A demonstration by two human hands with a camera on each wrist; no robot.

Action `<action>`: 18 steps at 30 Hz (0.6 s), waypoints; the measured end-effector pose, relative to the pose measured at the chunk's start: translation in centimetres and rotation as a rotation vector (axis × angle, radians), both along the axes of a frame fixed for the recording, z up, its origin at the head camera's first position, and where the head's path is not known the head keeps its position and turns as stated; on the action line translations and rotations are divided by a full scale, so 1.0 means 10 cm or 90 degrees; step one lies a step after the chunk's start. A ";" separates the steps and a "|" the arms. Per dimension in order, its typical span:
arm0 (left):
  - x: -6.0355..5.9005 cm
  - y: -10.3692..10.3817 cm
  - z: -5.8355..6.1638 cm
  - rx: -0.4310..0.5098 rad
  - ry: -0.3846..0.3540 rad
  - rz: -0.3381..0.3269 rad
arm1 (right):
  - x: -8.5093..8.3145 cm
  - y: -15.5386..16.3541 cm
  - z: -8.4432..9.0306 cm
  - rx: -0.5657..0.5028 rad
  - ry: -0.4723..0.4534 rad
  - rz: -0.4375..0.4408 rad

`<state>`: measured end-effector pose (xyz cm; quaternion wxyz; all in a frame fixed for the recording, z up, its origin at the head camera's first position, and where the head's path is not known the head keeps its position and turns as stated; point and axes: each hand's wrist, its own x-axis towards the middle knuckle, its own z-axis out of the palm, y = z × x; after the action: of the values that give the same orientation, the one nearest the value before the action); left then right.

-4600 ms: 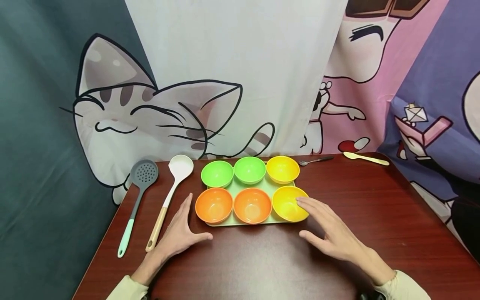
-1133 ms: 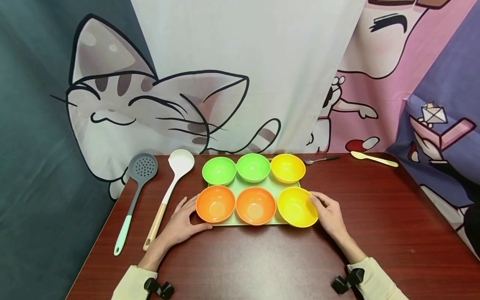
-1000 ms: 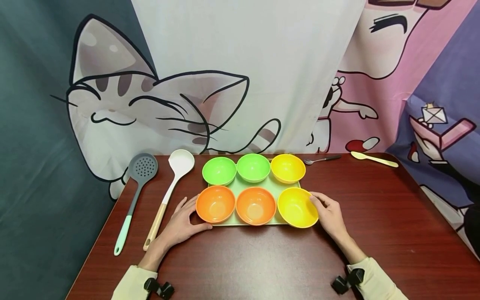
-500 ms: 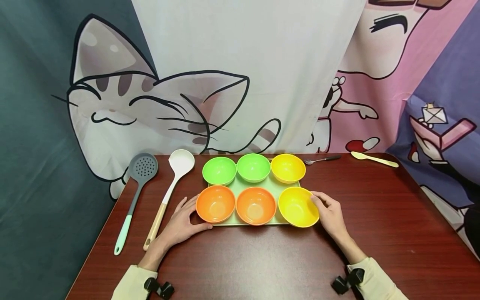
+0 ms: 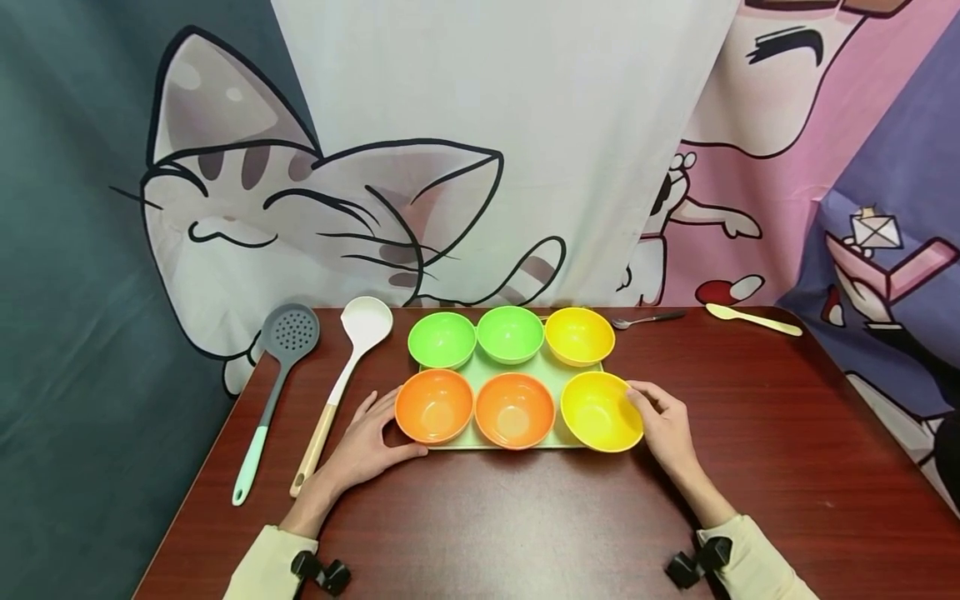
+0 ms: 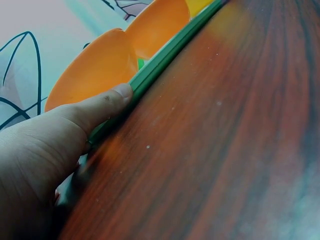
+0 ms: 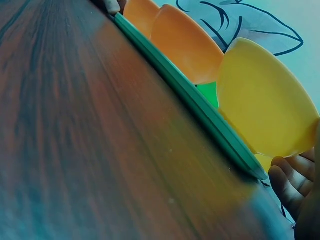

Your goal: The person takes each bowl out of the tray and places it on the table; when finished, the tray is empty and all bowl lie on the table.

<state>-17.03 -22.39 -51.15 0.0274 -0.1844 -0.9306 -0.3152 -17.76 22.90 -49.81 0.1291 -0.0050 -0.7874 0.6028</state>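
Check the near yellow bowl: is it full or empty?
Empty: the head view looks into the near yellow bowl and shows bare yellow down to its bottom, with nothing lying inside.

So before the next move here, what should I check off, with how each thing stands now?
1. Right hand holding front yellow bowl: ok, thumb at its rim.
2. Left hand touching pale green tray: ok, thumb on its front edge.
3. Front yellow bowl wholly over the tray: not ok, it overhangs the right edge.
4. Front yellow bowl lifted off the tray: cannot tell from these angles.
5. White ladle clear of left wrist: cannot tell; its handle end appears right beside it.
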 end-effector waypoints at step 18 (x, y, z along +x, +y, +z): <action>0.00 0.01 0.00 0.000 0.005 -0.003 | -0.11 0.17 0.03 -0.094 -0.002 -0.068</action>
<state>-17.08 -22.32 -51.18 0.0307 -0.1877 -0.9300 -0.3146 -18.85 24.62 -49.50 0.1592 -0.0571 -0.7394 0.6516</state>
